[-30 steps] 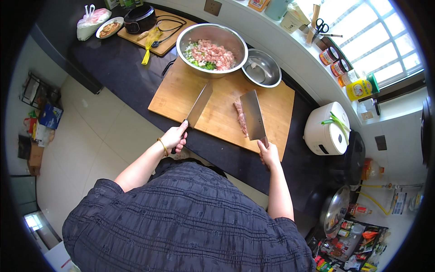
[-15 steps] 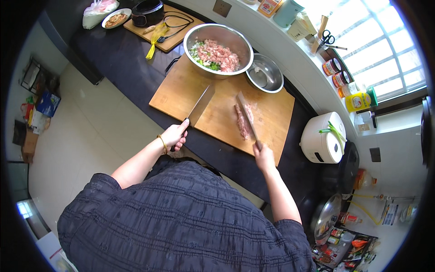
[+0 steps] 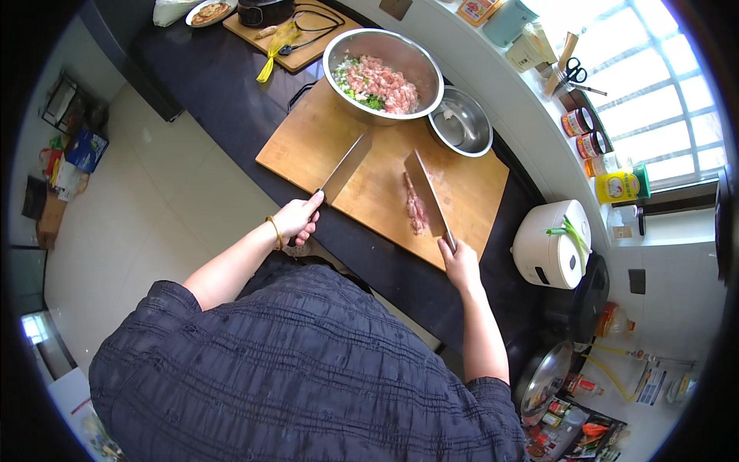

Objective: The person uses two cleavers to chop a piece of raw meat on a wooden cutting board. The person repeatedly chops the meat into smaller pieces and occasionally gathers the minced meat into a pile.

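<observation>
My left hand point(image 3: 300, 220) is closed round the dark handle of a cleaver point(image 3: 348, 168), whose blade reaches over the left part of the wooden cutting board point(image 3: 306, 140). In my right hand point(image 3: 459, 264) is a second cleaver point(image 3: 431, 194), its blade pointing away from me, close to the right side of a strip of raw meat point(image 3: 415, 206). Whether that blade touches the board or the meat I cannot tell. Behind, at the board's far edge, a large steel bowl point(image 3: 433, 71) holds chopped pink meat and chopped green and white vegetables.
A smaller steel bowl point(image 3: 476, 135) stands right of the large one. To the right is a white rice cooker point(image 3: 531, 237) with green onion point(image 3: 571, 234) on its lid. Another board point(image 3: 323, 48) at the back left carries a black appliance and cord. Jars point(image 3: 591, 144) line the windowsill.
The right cleaver has shifted to the right, off the meat strip, and its broad blade face shows more. The left cleaver stays nearly in place. The whole view has shifted slightly.
</observation>
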Demonstrator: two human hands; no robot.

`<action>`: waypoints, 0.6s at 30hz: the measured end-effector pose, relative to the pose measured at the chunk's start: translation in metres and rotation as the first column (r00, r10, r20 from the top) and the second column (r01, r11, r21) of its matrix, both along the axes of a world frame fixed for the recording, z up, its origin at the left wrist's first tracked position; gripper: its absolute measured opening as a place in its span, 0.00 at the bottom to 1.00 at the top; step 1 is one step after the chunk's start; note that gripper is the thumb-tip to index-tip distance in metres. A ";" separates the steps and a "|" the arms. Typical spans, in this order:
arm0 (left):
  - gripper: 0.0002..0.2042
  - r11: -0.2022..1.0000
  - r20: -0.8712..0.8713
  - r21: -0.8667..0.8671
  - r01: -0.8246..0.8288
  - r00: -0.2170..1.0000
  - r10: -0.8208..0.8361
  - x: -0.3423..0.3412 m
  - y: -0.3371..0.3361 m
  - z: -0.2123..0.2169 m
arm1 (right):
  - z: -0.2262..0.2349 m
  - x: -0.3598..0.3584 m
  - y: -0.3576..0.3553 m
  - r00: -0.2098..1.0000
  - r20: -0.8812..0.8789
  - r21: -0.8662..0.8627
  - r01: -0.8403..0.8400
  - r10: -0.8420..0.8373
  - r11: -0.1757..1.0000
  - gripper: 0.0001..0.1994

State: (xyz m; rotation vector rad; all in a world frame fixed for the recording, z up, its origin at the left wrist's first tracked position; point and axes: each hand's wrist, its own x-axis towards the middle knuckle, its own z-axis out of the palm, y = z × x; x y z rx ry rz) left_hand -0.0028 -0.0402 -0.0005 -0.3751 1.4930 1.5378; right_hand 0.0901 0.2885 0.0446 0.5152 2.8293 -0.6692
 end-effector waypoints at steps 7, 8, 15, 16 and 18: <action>0.25 1.000 -0.024 0.000 0.000 1.000 0.000 -0.005 0.005 0.006 | -0.029 -0.008 0.013 0.997 0.079 0.069 -0.017 0.012 0.997 0.23; 0.25 1.000 -0.021 -0.011 -0.011 1.000 0.011 0.001 0.003 0.004 | -0.009 -0.014 0.007 0.995 0.089 0.069 -0.045 0.039 0.997 0.22; 0.25 1.000 -0.004 0.013 -0.026 1.000 0.026 0.003 0.009 0.008 | -0.051 -0.002 0.024 0.997 0.075 0.161 0.016 -0.029 0.987 0.22; 0.25 1.000 -0.009 0.010 -0.023 1.000 0.023 0.001 0.009 0.008 | -0.046 -0.005 0.026 0.996 0.089 0.119 0.020 -0.030 0.993 0.22; 0.25 0.999 -0.013 -0.005 -0.038 0.999 0.038 0.004 0.009 0.006 | -0.017 -0.023 0.026 0.994 0.098 0.079 -0.053 0.045 0.995 0.22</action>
